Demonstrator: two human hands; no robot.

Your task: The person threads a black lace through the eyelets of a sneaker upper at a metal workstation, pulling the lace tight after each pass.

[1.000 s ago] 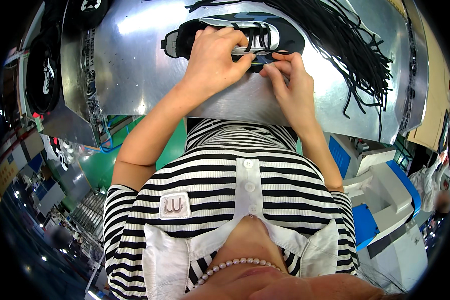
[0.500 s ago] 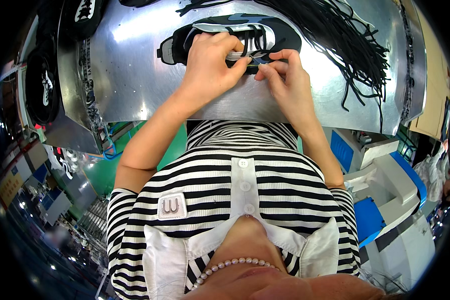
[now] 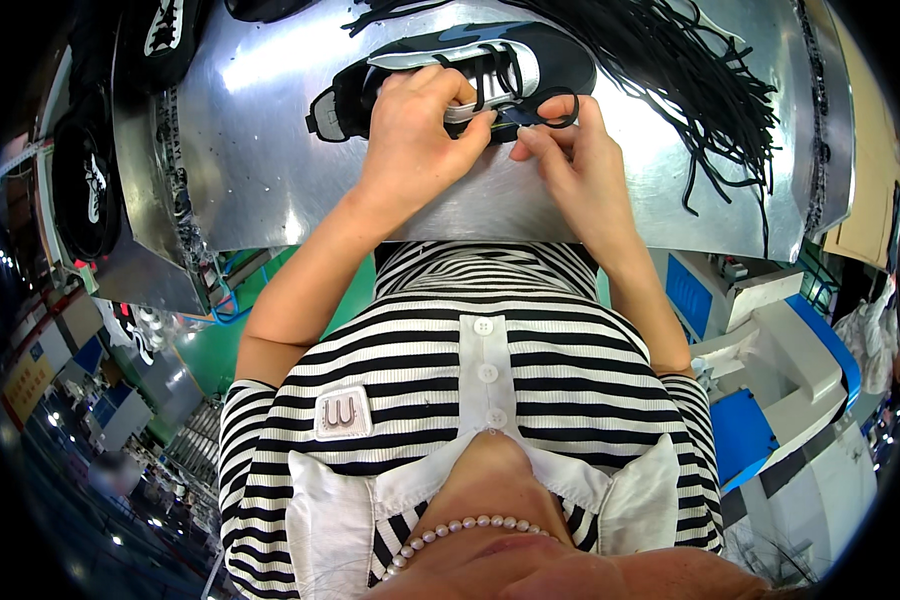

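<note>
A black sneaker [image 3: 562, 62] with white and blue-grey parts lies on its side on the metal table, its toe to the right. Black lacing crosses part of its white tongue. My left hand [image 3: 418, 135] is closed on the shoe at its opening, fingers partly out of sight inside and the thumb on the near eyelet edge. Close beside that thumb, my right hand [image 3: 580, 165] pinches a black shoelace [image 3: 562, 120] between thumb and fingers. The lace bends in a loop around the forefinger. Its tip is too small to make out.
A heap of loose black laces [image 3: 670, 90] covers the table's [image 3: 270, 150] far right. Other black shoes [image 3: 160, 45] stand at the far left, and another shoe [image 3: 92, 190] is beyond the table's left edge. A grey and blue machine [image 3: 770, 375] stands at lower right.
The lace now curls up in a rounder loop at my right forefinger. The shoe has shifted and tilted slightly to the left. My left hand keeps its grip.
</note>
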